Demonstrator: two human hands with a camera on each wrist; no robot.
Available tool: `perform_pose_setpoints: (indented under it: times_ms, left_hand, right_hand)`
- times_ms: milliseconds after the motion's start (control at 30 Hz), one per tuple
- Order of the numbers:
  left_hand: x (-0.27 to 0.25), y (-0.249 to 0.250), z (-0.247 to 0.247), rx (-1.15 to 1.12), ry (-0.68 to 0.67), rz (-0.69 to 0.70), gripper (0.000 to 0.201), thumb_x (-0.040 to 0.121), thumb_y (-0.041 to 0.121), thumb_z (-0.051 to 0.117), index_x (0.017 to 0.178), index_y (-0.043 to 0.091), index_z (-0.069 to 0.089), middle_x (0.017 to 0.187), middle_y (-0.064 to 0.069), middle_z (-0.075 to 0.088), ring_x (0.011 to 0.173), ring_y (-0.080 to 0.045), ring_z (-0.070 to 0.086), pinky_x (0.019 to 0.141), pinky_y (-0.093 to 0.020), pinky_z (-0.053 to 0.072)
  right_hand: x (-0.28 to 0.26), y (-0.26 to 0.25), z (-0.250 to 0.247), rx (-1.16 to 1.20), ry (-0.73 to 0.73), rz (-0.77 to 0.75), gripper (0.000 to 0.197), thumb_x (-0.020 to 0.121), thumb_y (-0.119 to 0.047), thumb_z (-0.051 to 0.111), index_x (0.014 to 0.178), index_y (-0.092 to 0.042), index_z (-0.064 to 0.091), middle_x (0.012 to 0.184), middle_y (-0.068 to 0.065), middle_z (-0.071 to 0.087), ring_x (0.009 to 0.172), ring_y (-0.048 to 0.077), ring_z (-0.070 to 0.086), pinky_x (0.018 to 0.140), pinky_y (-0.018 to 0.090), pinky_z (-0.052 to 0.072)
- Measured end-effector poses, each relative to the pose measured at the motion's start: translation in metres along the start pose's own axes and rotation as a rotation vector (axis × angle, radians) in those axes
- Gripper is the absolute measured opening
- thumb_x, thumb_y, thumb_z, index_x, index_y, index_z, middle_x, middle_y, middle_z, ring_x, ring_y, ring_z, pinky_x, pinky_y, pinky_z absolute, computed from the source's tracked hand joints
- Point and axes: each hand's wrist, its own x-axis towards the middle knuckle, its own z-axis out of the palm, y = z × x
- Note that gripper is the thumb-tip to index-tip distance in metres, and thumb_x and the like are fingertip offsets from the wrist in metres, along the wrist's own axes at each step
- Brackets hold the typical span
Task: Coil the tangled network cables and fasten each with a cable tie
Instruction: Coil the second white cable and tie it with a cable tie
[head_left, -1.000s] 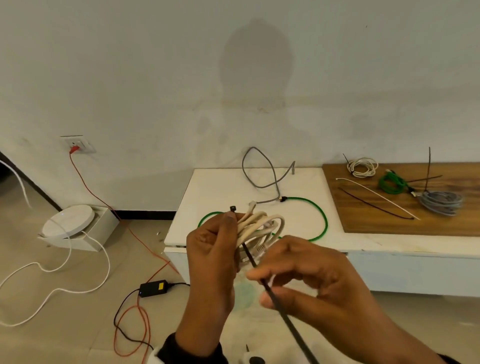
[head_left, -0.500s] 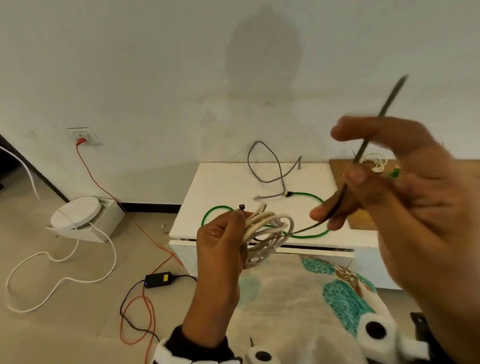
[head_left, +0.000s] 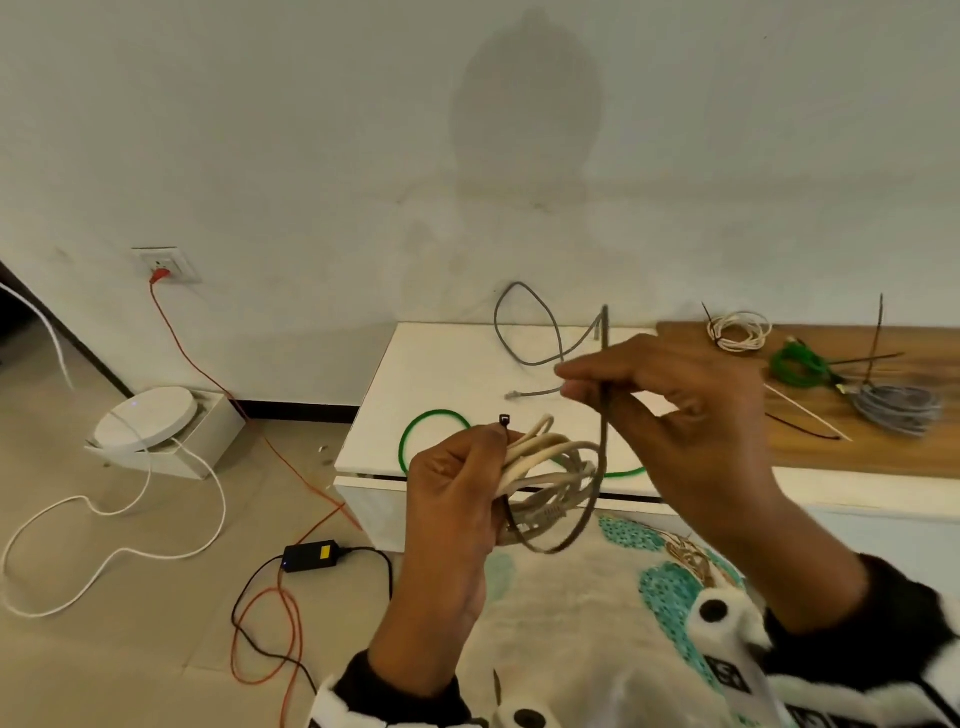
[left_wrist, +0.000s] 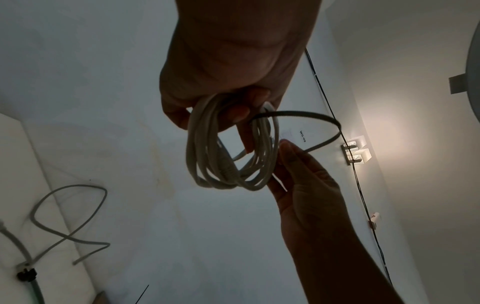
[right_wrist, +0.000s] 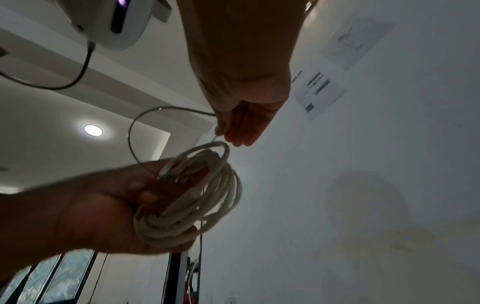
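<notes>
A: Report floor items, left side.
B: A round white disc device (head_left: 147, 423) sits on a white box; a white cord (head_left: 111, 525) loops across the tiled floor. A thin orange wire (head_left: 208, 371) runs from the wall socket (head_left: 165, 265), and a rectangular black adapter (head_left: 310, 556) lies near the white table (head_left: 447, 364).

A: Left hand?
B: The left hand (head_left: 457, 499) is held in front of the table's near edge, fingers curled around a beige cable coil (head_left: 550, 467), smooth-jacketed and wound in several round loops. The square head of a black cable tie (head_left: 597, 483) protrudes above the thumb.

A: Tie routing?
B: The flat strap curves under the coil and rises on its right side. The right hand (head_left: 675, 415) pinches the strap between thumb and forefinger; remaining fingers are loosely extended.

A: Table contents?
B: A loose grey cable (head_left: 524, 332) lies near the back edge; a green cable (head_left: 415, 431) arcs along the near edge.

A: Right side?
B: On the wooden top (head_left: 883, 452): a small white coil (head_left: 737, 330), a green coil (head_left: 795, 364) and a grey coil (head_left: 898, 408).
</notes>
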Motion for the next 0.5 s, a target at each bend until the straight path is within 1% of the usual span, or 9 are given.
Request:
perform_pose_setpoints:
  times_ms: [67,100,133,167,200,267,333,433,500]
  left_hand:
    - [0.000,0.000,0.001,0.007,0.015,0.009,0.037,0.092,0.007,0.047,0.060,0.007,0.067,0.056,-0.005,0.063,0.047,-0.012,0.059,0.041,-0.023,0.050]
    - [0.000,-0.001,0.000,0.018,0.021,0.018,0.036,0.092,0.007,0.048,0.061,0.006,0.066,0.057,-0.007,0.062,0.048,-0.014,0.059,0.043,-0.023,0.051]
    - [0.001,-0.001,0.000,0.030,0.024,0.026,0.035,0.092,0.008,0.048,0.061,0.004,0.065,0.058,-0.010,0.061,0.050,-0.017,0.058,0.044,-0.024,0.052]
    - [0.001,-0.001,0.000,0.038,0.025,0.032,0.035,0.092,0.009,0.048,0.061,0.005,0.066,0.061,-0.013,0.061,0.053,-0.020,0.058,0.045,-0.026,0.052]
    - [0.001,-0.001,0.000,0.042,0.025,0.035,0.037,0.092,0.010,0.048,0.060,0.008,0.067,0.063,-0.015,0.061,0.054,-0.023,0.058,0.046,-0.028,0.052]
    - [0.002,-0.001,0.001,0.035,0.028,0.026,0.040,0.092,0.011,0.049,0.058,0.013,0.069,0.063,-0.014,0.063,0.055,-0.023,0.061,0.047,-0.031,0.054]
    - [0.002,0.001,0.002,0.024,0.023,0.019,0.040,0.092,0.011,0.049,0.058,0.014,0.070,0.062,-0.011,0.063,0.055,-0.022,0.062,0.048,-0.032,0.054]
    - [0.002,0.001,0.002,0.030,0.021,0.019,0.042,0.092,0.010,0.048,0.058,0.017,0.071,0.059,-0.007,0.065,0.054,-0.019,0.062,0.047,-0.030,0.054]
    - [0.002,0.001,0.003,0.059,0.026,0.042,0.039,0.092,0.011,0.049,0.059,0.015,0.071,0.061,-0.011,0.065,0.057,-0.024,0.062,0.051,-0.036,0.055]
  right_hand:
    - [-0.001,0.003,0.006,-0.048,0.011,0.014,0.023,0.085,-0.015,0.065,0.108,-0.018,0.066,0.094,-0.002,0.060,0.084,-0.003,0.054,0.073,0.007,0.041]
    - [-0.001,0.003,0.009,-0.056,-0.005,0.016,0.025,0.087,-0.017,0.063,0.111,-0.021,0.065,0.099,-0.002,0.056,0.087,-0.003,0.053,0.073,0.008,0.042]
    - [-0.002,0.002,0.010,-0.030,-0.035,0.011,0.026,0.087,-0.012,0.062,0.113,-0.020,0.065,0.102,-0.002,0.055,0.090,-0.003,0.055,0.075,0.009,0.043]
    - [-0.004,0.001,0.011,0.019,-0.070,-0.003,0.029,0.086,-0.004,0.063,0.112,-0.017,0.065,0.103,-0.001,0.058,0.091,-0.001,0.057,0.075,0.011,0.046]
    - [-0.006,-0.001,0.011,0.062,-0.092,-0.022,0.031,0.084,0.003,0.063,0.110,-0.014,0.066,0.101,0.001,0.062,0.091,0.002,0.060,0.075,0.014,0.049]
    - [-0.010,-0.005,0.010,0.084,-0.069,-0.050,0.030,0.080,0.007,0.065,0.104,-0.011,0.069,0.096,0.003,0.067,0.089,0.006,0.064,0.075,0.019,0.053]
    - [-0.014,-0.005,0.009,0.083,0.002,-0.043,0.025,0.078,0.008,0.068,0.097,-0.008,0.070,0.092,0.003,0.070,0.088,0.007,0.066,0.076,0.021,0.054]
    - [-0.019,-0.004,0.012,0.115,0.081,-0.003,0.019,0.077,0.008,0.069,0.090,-0.007,0.070,0.087,0.001,0.070,0.084,0.009,0.068,0.073,0.024,0.056]
    - [-0.021,-0.003,0.015,0.137,0.075,0.026,0.016,0.077,0.006,0.068,0.088,-0.006,0.070,0.086,0.000,0.070,0.083,0.009,0.068,0.073,0.024,0.056]
